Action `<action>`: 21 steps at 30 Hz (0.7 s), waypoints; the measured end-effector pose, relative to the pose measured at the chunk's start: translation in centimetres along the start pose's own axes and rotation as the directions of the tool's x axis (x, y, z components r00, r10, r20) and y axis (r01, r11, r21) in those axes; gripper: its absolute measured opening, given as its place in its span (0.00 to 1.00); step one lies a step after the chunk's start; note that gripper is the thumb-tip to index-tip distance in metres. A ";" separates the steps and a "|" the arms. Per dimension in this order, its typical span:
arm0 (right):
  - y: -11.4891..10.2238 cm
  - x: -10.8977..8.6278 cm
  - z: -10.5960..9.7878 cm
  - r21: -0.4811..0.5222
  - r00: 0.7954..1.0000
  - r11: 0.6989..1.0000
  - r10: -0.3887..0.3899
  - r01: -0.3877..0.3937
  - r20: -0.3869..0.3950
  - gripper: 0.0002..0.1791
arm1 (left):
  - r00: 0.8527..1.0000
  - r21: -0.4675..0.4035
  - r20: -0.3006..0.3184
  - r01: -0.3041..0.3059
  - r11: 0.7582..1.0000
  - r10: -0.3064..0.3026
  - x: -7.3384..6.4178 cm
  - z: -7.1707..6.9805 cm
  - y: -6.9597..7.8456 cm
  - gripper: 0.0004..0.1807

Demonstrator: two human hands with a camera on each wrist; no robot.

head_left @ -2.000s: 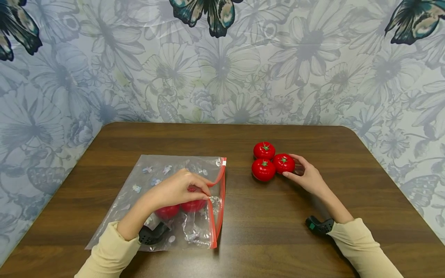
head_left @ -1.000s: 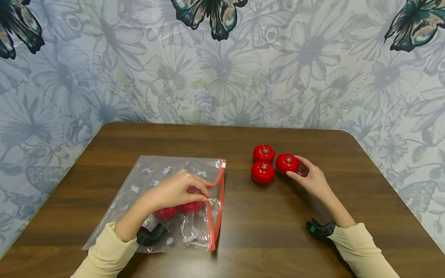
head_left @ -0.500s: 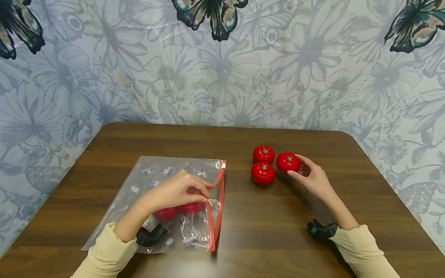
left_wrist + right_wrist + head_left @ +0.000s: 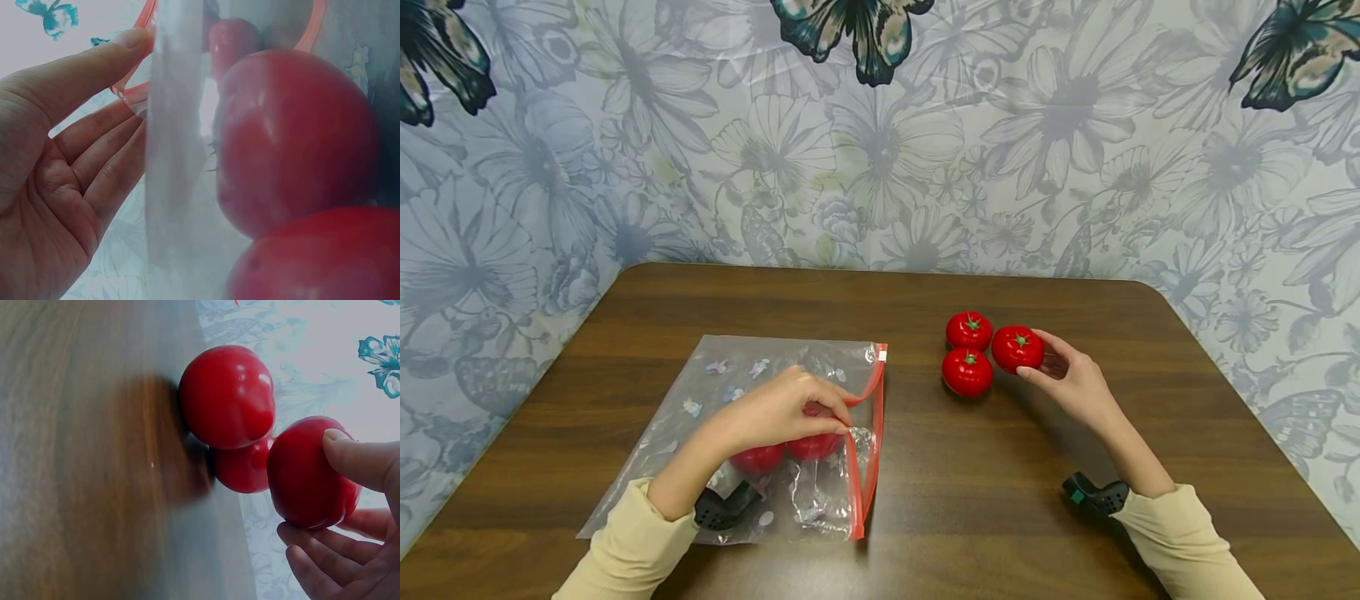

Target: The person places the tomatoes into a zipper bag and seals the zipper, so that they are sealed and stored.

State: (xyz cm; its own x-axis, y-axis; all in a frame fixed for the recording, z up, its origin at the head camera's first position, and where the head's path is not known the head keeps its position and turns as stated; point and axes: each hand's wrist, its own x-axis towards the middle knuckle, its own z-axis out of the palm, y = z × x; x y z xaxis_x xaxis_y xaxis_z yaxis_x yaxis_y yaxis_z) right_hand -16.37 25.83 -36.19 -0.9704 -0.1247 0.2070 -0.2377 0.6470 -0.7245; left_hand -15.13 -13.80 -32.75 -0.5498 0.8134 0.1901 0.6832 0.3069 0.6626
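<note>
While left grip (image 4: 797,404) pinches clear bag (image 4: 857,492) | right grip (image 4: 1075,387) curled round tomato (image 4: 1017,348) | glossy red, green-stalked

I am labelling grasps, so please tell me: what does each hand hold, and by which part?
The left hand pinches the plastic bag by the red edge of its opening; the right hand holds a tomato by its sides.

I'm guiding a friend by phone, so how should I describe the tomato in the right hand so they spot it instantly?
On the brown table, find the clear bag at left, then look right to three red tomatoes outside it. The tomato you want is the rightmost: the right hand grips it, while the near one and far one are untouched.
</note>
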 end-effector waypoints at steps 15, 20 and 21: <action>-1.5 -0.3 0.2 0.043 0.999 0.999 -0.032 0.031 0.028 0.34 | 1.000 -0.001 -0.001 -0.002 1.000 0.002 0.0 0.0 0.0 0.04; -2.0 -0.4 0.3 0.051 0.999 0.998 -0.029 0.027 0.040 0.35 | 1.000 -0.008 0.001 0.007 1.000 -0.007 0.0 0.0 0.0 0.04; -2.2 -0.4 0.3 0.053 0.999 0.998 -0.029 0.027 0.043 0.35 | 1.000 -0.007 0.001 0.008 1.000 -0.008 0.0 0.0 0.0 0.04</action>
State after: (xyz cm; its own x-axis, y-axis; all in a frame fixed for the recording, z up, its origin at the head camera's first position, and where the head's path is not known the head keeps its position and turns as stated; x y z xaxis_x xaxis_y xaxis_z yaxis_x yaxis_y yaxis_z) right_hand -15.44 24.24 -34.93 -0.9641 -0.1759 0.1992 -0.2654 0.6030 -0.7523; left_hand -15.14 -13.76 -32.74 -0.5548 0.8113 0.1845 0.6757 0.3100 0.6688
